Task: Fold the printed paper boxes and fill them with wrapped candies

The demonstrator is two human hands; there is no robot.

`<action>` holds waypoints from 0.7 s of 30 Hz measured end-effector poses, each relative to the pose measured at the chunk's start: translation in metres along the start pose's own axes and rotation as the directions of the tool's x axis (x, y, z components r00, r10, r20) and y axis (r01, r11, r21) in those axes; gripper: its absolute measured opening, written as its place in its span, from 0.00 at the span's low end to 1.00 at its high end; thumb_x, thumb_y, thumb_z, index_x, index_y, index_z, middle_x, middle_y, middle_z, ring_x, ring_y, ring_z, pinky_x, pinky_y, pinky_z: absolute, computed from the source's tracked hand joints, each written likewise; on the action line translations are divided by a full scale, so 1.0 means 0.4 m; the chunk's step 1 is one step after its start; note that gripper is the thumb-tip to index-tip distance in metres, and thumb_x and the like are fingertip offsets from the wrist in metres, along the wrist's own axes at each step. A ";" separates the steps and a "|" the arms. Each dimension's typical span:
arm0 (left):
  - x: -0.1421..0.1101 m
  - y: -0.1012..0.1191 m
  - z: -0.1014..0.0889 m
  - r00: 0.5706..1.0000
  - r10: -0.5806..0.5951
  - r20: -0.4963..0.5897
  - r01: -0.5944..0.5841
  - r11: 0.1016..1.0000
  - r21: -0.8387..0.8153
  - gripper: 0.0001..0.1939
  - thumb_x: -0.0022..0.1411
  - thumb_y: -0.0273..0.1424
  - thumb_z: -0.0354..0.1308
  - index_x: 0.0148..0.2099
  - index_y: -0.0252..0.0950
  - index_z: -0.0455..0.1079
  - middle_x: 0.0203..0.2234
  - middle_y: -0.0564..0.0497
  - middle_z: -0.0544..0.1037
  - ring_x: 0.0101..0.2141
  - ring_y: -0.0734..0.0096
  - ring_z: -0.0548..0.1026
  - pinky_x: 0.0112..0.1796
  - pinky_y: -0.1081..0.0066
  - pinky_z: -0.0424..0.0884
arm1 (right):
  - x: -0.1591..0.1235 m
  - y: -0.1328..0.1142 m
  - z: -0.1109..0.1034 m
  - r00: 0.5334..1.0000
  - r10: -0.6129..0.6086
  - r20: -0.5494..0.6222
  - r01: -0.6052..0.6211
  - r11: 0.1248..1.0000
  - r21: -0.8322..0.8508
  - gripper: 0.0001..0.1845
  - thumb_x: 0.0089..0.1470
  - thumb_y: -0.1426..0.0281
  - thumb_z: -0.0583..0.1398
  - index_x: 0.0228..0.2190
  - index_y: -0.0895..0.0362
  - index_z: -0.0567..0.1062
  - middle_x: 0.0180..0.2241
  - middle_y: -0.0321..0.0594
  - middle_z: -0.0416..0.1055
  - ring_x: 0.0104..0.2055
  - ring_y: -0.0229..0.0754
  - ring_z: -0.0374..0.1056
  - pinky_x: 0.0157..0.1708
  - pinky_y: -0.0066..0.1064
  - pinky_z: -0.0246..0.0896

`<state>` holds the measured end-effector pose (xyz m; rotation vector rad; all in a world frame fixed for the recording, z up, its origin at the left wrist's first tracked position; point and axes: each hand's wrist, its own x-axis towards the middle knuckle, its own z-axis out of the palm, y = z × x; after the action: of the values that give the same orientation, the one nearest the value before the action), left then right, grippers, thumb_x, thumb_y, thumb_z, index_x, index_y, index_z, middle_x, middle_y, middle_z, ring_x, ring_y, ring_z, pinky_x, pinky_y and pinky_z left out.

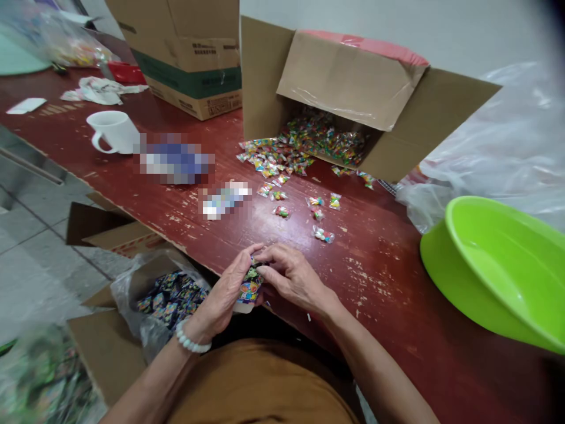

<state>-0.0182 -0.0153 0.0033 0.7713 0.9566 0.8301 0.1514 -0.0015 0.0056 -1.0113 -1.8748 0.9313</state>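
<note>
Holding a small printed box (250, 288) in the left hand (228, 288), just at the near edge of the red table (379, 247); touching its top with the right hand (293, 277) and hiding part of the print, so cannot tell whether gripping there. Can see wrapped candies (304, 135) on the far side, partly covered by a flap (344, 76) of the open carton (267, 82). Cannot make out the two pixelated items (174, 162) to the left, nor the rest of the green basin (454, 288), cut off at right
</note>
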 end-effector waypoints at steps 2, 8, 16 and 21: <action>-0.001 0.001 -0.004 0.997 -0.064 0.032 0.067 0.995 -0.079 0.27 0.61 0.46 0.62 0.60 0.44 0.65 0.35 0.49 0.79 0.28 0.69 0.77 0.28 0.70 0.75 | 0.006 0.028 -0.031 0.999 -0.002 -0.049 -0.003 0.994 -0.105 0.08 0.62 0.67 0.59 0.40 0.53 0.77 0.39 0.41 0.75 0.43 0.42 0.69 0.48 0.37 0.63; -0.004 0.023 -0.045 0.999 -0.035 -0.007 0.035 0.999 -0.006 0.21 0.53 0.38 0.71 0.45 0.36 0.70 0.39 0.45 0.80 0.33 0.68 0.77 0.34 0.70 0.76 | -0.010 0.157 -0.181 0.820 0.235 -0.521 -0.545 0.597 -0.589 0.14 0.56 0.66 0.64 0.44 0.58 0.77 0.44 0.52 0.70 0.46 0.54 0.65 0.47 0.44 0.60; 0.030 0.053 -0.090 0.981 0.105 -0.165 -0.084 0.988 0.129 0.31 0.44 0.35 0.75 0.50 0.38 0.68 0.28 0.57 0.76 0.28 0.73 0.75 0.30 0.73 0.76 | -0.046 0.193 -0.193 0.822 0.348 -0.451 -0.534 0.746 -0.398 0.12 0.53 0.60 0.63 0.29 0.55 0.71 0.28 0.39 0.68 0.33 0.45 0.63 0.35 0.34 0.57; 0.046 0.064 -0.071 0.952 0.136 -0.276 -0.139 0.990 0.008 0.29 0.41 0.37 0.77 0.43 0.34 0.69 0.28 0.54 0.77 0.26 0.72 0.75 0.24 0.73 0.76 | -0.032 0.067 -0.097 0.843 0.491 -0.220 -0.428 0.859 0.279 0.17 0.54 0.55 0.62 0.35 0.56 0.74 0.28 0.34 0.71 0.27 0.38 0.63 0.28 0.29 0.57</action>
<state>-0.0445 0.0180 0.0075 0.7294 1.1532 1.0848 0.1984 0.0069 -0.0050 -1.4107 -1.2721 1.1692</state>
